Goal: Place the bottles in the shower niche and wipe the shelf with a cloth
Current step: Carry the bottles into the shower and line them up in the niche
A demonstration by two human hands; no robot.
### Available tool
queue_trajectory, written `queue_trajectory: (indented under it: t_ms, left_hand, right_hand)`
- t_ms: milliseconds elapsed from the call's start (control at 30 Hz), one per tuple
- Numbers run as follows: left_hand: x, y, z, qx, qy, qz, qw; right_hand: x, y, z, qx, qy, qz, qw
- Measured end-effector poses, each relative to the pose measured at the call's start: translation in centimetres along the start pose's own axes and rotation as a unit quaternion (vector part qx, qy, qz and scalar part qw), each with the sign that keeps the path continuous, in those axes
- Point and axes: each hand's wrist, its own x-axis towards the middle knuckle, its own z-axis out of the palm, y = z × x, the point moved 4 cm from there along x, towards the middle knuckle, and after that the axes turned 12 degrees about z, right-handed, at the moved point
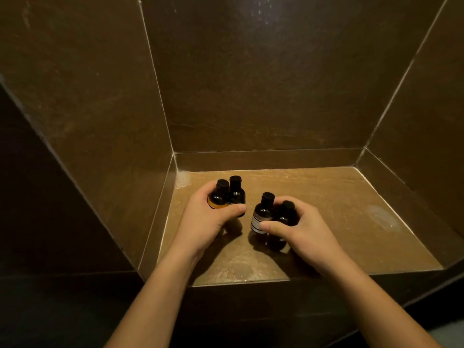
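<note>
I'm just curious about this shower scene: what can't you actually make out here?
All in the head view:
- Print on the white-labelled bottle: too small and dim to read.
- Lower bodies of all four bottles, including the orange-labelled bottle: hidden by the left hand and right hand.
- Whether the bottles stand on the niche shelf or hover above it: hands and shadow hide their bases.
- A cloth: none in frame.
</note>
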Motion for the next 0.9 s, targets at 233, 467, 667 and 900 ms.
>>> queue_trajectory:
  t_ms: [233,467,667,900]
  left_hand:
    - [1.2,-1.9,0.3,0.008,-0.019,-0.056,0.998]
    - [2.5,-2.8,0.3,0.091,-0.008,-0.049,0.995]
    - [2.6,-3.0,0.4,0.114,-0.024,-0.031,0.993]
    - [2.2,-3.4,-0.3,0.111,-0.017,-0.034,0.993]
  right_hand:
    - [3.2,0.3,-0.2,-0.039,0.005,-0.003,0.999]
    - [5.2,0.9,-1.1,-0.104,0.019,0.004,0.994]
    - [5.6,1.3,-1.2,-0.121,0.023,-0.008,0.992]
    - [6.1,-0.6,-1.9,-0.151,-0.027,-0.004,0.988]
